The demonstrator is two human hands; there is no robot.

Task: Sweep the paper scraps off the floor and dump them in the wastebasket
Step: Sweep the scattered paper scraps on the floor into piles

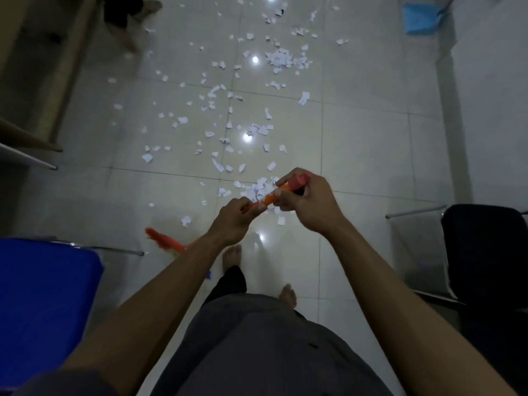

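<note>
White paper scraps [245, 115] lie scattered across the tiled floor, with a small heap [261, 190] just beyond my hands and another heap [281, 58] farther away. I hold an orange broom handle [270, 197] with both hands. My right hand [303, 201] grips its pink top end. My left hand [238, 218] grips the handle lower down. The orange bristles [160, 238] sit blurred on the floor at my lower left, behind my left forearm. A blue dustpan [420, 18] stands at the far right by the wall.
A blue seat [43, 304] is at my left and a black chair [485, 252] at my right. A wooden cabinet [37, 67] stands far left. Another person's feet [134, 21] are at the top left. My bare feet [233, 254] stand on the tiles.
</note>
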